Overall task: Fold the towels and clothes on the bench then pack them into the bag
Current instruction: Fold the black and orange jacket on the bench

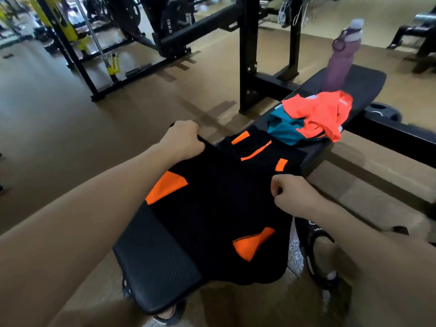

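Note:
A black garment with orange panels (219,208) lies spread across the near half of a black padded bench (153,260). My left hand (184,140) grips its far left edge, lifted a little off the bench. My right hand (292,192) pinches its right edge. Further along the bench lies a crumpled pile of coral-orange and teal clothes (313,116). No bag is in view.
A purple water bottle (342,55) stands upright at the bench's far end. Black rack uprights (247,55) rise just left of the bench. A black weight plate (384,112) lies on the floor at right. My sandalled foot (318,251) is beside the bench.

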`<state>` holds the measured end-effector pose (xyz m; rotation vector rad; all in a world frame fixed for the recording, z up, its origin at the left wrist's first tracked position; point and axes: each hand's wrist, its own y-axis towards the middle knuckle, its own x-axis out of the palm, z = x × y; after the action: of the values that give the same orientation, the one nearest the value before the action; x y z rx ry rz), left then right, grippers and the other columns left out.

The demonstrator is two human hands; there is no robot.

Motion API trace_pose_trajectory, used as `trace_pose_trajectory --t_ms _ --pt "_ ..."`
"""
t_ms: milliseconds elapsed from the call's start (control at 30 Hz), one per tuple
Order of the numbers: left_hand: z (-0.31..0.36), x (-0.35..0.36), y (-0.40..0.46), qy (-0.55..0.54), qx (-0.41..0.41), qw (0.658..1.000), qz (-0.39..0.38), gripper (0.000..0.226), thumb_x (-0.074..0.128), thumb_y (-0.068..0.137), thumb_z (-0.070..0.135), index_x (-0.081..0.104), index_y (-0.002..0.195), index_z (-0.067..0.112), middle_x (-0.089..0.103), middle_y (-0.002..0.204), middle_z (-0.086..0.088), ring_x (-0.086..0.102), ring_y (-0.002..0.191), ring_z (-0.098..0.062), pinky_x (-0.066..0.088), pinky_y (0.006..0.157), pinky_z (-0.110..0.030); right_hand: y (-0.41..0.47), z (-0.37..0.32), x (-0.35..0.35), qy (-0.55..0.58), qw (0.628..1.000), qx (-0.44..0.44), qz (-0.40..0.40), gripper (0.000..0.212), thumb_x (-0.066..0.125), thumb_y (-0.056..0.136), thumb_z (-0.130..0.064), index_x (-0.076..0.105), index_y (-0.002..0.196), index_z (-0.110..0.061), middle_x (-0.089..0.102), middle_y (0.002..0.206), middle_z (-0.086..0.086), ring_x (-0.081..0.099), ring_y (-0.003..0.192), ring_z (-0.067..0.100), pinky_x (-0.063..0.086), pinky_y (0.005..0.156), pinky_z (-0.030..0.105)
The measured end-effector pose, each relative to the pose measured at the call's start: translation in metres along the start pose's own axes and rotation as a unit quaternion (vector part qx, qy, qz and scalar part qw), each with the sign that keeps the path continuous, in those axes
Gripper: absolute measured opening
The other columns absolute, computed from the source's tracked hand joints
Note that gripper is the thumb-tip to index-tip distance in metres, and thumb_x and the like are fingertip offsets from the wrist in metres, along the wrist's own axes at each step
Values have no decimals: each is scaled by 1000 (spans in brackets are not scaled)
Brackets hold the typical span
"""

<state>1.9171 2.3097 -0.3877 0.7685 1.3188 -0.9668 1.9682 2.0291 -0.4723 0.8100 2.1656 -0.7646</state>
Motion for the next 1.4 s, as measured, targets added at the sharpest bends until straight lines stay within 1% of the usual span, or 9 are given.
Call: trace_pose_trajectory --t_ms 133,233,300,400,500,700,933,1133,1400 --pt "35 12 58 -46 -49 996 -56 13 55 85 10 62 89 0 73 87 -19 71 87 -35 53 57 -31 48 29 -12 -17 999 13 49 23 56 81 -1 60 97 -16 54 96 2 56 97 28 43 73 31" --pt "40 44 78 -132 -92 979 -128 63 52 99 29 26 155 16 65 126 -22 66 100 -34 51 76 -32 58 42 6 -101 991 9 92 33 59 86 -13 57 119 -15 50 113 11 51 105 34 47 85 40" --pt "34 66 77 -120 -57 982 -132 69 45 101 28 11 160 28 52 140 -22 61 104 -33 45 85 -32 51 28 20 -56 986 -53 148 20 59 89 -20 58 108 -15 52 106 9 52 100 32 44 77 39" --pt "15 88 58 -102 18 989 -107 63 45 89 15 30 149 28 51 138 -19 59 115 -35 47 98 -37 34 -3 38 -34 985 -134 101 23 53 94 -42 48 96 -20 52 95 0 56 92 26 43 69 37" --pt "-6 100 32 -31 100 984 -143 68 53 81 8 38 144 32 41 145 -5 54 125 -26 45 107 -39 23 -13 58 -141 985 -93 -28 45 57 90 -58 45 110 -19 53 106 2 57 97 26 42 69 36" --pt "-20 123 27 62 141 976 -157 64 54 100 32 24 156 39 22 161 0 43 138 -25 42 111 -42 29 -6 54 -80 990 -66 -92 25 57 87 -10 34 78 -16 46 77 2 45 61 20 29 48 30" --pt "-15 117 46 127 128 976 -126 77 53 101 28 4 154 55 15 159 -8 43 131 -31 53 99 -46 54 17 6 144 988 31 -47 7 55 91 -21 62 90 -19 63 91 -3 59 85 18 42 62 28" --pt "1 117 58 261 220 936 -87 56 52 99 36 27 148 42 24 153 -10 38 131 -27 47 102 -41 66 23 3 86 991 41 -97 10 46 91 -5 52 99 -8 54 96 8 55 81 25 44 61 34" --pt "13 118 72 338 366 865 -58 44 45 103 25 41 146 31 38 155 -8 42 134 -25 37 108 -36 62 19 23 91 985 6 -143 22 56 95 -16 56 109 1 52 85 10 46 64 25 34 56 34"
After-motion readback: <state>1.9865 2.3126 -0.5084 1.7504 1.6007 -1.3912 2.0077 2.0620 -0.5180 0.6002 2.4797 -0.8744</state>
